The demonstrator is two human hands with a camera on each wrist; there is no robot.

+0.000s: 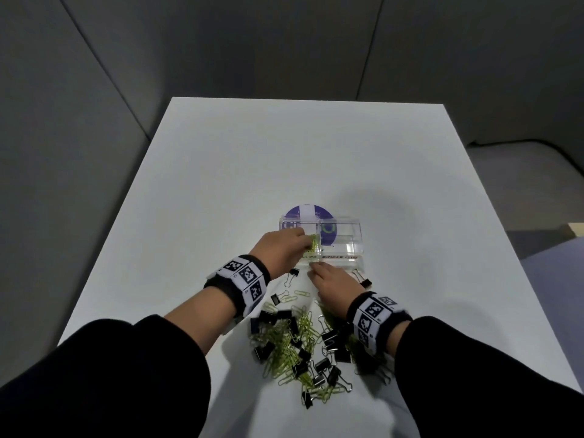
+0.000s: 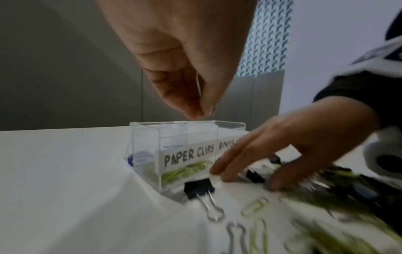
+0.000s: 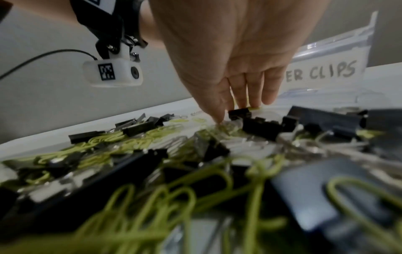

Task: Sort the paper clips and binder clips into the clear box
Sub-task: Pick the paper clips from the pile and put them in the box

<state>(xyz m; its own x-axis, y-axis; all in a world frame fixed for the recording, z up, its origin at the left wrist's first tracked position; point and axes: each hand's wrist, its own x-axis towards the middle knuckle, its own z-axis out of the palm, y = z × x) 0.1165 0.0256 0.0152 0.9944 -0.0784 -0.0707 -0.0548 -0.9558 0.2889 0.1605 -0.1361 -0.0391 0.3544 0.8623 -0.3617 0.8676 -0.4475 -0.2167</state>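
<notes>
The clear box (image 1: 357,245) has two compartments, labelled PAPER CLIPS (image 2: 187,155) on the left and binder clips on the right. Green paper clips (image 2: 185,171) lie on the left compartment's floor; the right one looks empty. My left hand (image 1: 301,245) hovers over the left compartment, its fingertips (image 2: 200,114) bunched together at the rim with nothing visible between them. My right hand (image 1: 316,267) reaches down in front of the box with straight fingers (image 3: 218,118) touching the table beside a black binder clip (image 3: 239,112). The mixed pile (image 1: 303,343) lies nearer me.
A purple and white disc (image 1: 305,211) lies under the box's far side. Single binder clips sit by the box's front left (image 1: 294,273) and front right (image 1: 365,281). The white table (image 1: 221,184) ends in edges left and right, with grey walls behind.
</notes>
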